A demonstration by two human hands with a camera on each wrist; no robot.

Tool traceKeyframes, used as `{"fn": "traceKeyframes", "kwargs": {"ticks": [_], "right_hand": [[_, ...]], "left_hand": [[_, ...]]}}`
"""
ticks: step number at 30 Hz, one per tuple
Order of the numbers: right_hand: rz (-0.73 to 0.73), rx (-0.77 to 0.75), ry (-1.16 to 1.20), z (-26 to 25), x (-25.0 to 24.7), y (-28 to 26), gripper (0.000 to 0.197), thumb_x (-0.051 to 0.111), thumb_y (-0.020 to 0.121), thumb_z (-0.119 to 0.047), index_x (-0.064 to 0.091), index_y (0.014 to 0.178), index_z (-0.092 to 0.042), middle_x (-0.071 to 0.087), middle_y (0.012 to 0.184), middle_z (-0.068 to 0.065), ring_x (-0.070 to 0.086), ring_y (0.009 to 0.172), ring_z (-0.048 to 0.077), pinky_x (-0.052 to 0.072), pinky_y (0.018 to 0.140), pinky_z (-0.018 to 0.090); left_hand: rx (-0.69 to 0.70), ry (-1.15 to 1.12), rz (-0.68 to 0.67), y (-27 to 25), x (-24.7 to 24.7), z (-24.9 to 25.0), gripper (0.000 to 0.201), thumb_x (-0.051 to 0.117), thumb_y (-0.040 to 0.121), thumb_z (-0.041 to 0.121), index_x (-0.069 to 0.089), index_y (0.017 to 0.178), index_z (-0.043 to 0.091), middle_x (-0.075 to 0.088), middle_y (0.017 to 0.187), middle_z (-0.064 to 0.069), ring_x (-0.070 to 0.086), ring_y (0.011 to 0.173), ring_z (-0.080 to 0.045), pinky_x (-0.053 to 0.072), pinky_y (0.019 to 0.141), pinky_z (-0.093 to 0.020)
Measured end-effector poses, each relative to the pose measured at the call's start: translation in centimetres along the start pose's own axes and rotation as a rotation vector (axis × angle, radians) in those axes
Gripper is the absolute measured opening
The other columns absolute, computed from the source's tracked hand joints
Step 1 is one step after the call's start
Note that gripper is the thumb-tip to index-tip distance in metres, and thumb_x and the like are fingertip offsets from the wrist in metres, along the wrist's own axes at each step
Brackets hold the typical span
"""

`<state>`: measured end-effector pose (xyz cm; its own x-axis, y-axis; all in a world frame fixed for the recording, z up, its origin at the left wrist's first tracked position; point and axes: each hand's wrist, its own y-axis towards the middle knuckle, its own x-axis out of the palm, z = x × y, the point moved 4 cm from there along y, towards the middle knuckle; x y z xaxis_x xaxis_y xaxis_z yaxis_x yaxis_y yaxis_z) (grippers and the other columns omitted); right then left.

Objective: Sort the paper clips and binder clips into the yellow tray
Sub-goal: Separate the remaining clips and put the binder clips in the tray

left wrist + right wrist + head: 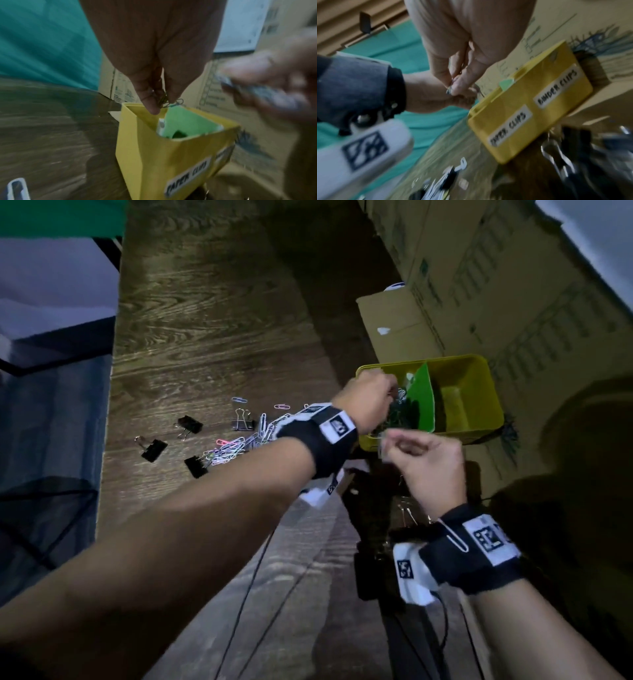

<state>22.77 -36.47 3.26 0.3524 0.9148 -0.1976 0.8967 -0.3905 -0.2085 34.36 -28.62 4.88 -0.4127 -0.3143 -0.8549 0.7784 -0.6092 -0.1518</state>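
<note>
The yellow tray [479,419] stands at the table's right side, split by a green divider [419,398]; its front wall [522,116] carries the labels "PAPER CLIPS" and "BINDER CLIPS". My left hand [394,392] hangs over the left compartment and pinches a few paper clips [169,103] just above the rim. In front of the tray my right hand [390,440] pinches more paper clips [449,90] between thumb and fingertips. A loose pile of coloured paper clips [236,445] and several black binder clips [154,450] lie on the table to the left.
Printed cardboard boxes [496,302] stand close behind and right of the tray. The wooden table's left edge [109,392] drops off. One paper clip [454,535] is caught on my right wristband. Dark binder clips [559,155] lie in shadow before the tray. Cables [253,594] run near me.
</note>
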Motion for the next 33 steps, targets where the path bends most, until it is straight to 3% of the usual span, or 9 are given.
{"fn": "traceKeyframes", "kwargs": {"ticks": [5,7,10,13,15,21,25,28,33], "right_hand": [[0.253,-0.128,-0.108,-2.5,-3.8,5.4,0.024,0.073,0.078,-0.009,0.07,0.098,-0.022,0.069,0.083,-0.01,0.061,0.066,-0.012,0.05,0.064,0.007],[0.297,-0.144,-0.173,-2.7,-4.4,7.9,0.021,0.073,0.079,-0.016,0.072,0.099,-0.02,0.072,0.088,-0.006,0.066,0.075,-0.002,0.056,0.072,0.019],[0.169,-0.165,-0.376,-2.8,-3.1,10.2,0.018,0.068,0.083,-0.016,0.072,0.1,-0.013,0.072,0.09,0.0,0.066,0.079,0.009,0.057,0.077,0.027],[-0.107,-0.275,-0.675,-2.6,-0.2,9.9,0.015,0.064,0.086,-0.013,0.073,0.099,-0.01,0.072,0.093,0.004,0.06,0.08,0.012,0.052,0.082,0.025],[-0.249,-0.305,-0.871,-1.7,1.4,9.2,0.019,0.061,0.088,-0.01,0.071,0.104,-0.01,0.071,0.103,0.007,0.062,0.089,0.018,0.045,0.08,0.02],[-0.279,-0.31,-0.962,-0.8,3.7,7.2,0.026,0.06,0.088,-0.017,0.067,0.113,-0.017,0.07,0.106,0.014,0.066,0.089,0.028,0.055,0.081,0.036],[-0.294,-0.464,-0.844,-2.1,6.3,3.9,0.026,0.059,0.088,-0.015,0.067,0.113,-0.014,0.067,0.109,0.01,0.064,0.092,0.024,0.054,0.084,0.04],[-0.414,-0.588,-0.755,-2.8,10.5,0.8,0.025,0.056,0.088,-0.013,0.069,0.109,-0.014,0.068,0.102,0.008,0.063,0.087,0.022,0.054,0.081,0.038],[-0.461,-0.431,-0.827,-0.2,16.2,0.9,0.029,0.054,0.09,-0.01,0.065,0.116,-0.014,0.061,0.119,0.009,0.059,0.105,0.025,0.048,0.094,0.037]], "left_hand": [[0.112,0.304,-0.418,0.4,3.3,1.2,0.019,0.043,0.09,0.007,0.059,0.088,-0.004,0.053,0.074,-0.014,0.06,0.08,-0.032,0.041,0.06,-0.032],[0.216,0.314,-0.355,-0.3,4.0,0.5,0.03,0.04,0.096,0.02,0.059,0.085,0.0,0.058,0.079,-0.015,0.06,0.076,-0.03,0.043,0.062,-0.034],[0.3,0.283,-0.21,-2.2,4.7,-0.4,0.042,0.032,0.099,0.036,0.06,0.089,0.007,0.059,0.088,-0.011,0.054,0.081,-0.027,0.042,0.079,-0.039],[0.354,0.266,-0.143,-4.0,5.6,-1.2,0.02,0.047,0.094,0.02,0.061,0.103,0.009,0.061,0.094,-0.01,0.056,0.091,-0.028,0.037,0.089,-0.037],[0.366,0.256,-0.113,-5.3,6.0,-1.9,0.024,0.053,0.086,0.008,0.061,0.109,0.008,0.062,0.093,-0.01,0.057,0.092,-0.028,0.037,0.089,-0.035],[0.52,0.027,0.092,-10.0,3.7,-3.3,0.03,0.044,0.096,0.021,0.061,0.118,0.009,0.063,0.11,-0.011,0.057,0.101,-0.025,0.045,0.092,-0.034],[0.116,-0.061,0.38,-13.6,0.1,-11.1,0.023,0.052,0.091,0.016,0.062,0.111,0.01,0.063,0.101,-0.01,0.06,0.091,-0.025,0.05,0.083,-0.037],[-0.267,0.031,0.111,-15.4,0.7,-18.0,0.035,0.061,0.087,0.025,0.057,0.12,0.015,0.056,0.117,-0.01,0.058,0.102,-0.028,0.049,0.088,-0.041],[-0.307,0.115,-0.069,-16.2,2.5,-20.0,0.046,0.064,0.083,0.04,0.056,0.124,0.021,0.053,0.121,-0.008,0.054,0.109,-0.027,0.049,0.087,-0.043]]}}
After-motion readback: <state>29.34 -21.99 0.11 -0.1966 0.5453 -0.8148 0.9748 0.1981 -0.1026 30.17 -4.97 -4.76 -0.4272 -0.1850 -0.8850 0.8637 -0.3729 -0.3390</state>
